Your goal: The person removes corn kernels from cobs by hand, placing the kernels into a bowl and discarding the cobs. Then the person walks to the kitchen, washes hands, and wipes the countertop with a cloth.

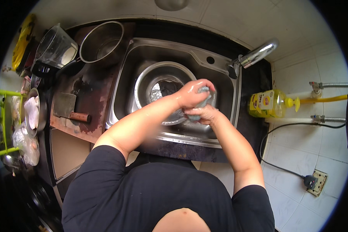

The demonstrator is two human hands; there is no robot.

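Right of the frame's centre, the left hand (193, 94) and right hand (206, 115) curl, half closed, around a grey cloth (203, 101), probably light, limp, slippery; best gripped by its bunched middle.

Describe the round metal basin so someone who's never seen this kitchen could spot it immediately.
Start with the large rectangular steel sink in the picture's upper middle. Inside it sits the round, shiny metal basin, partly hidden by the left forearm. Unlike the round metal pot further left, it lies within the sink's walls.
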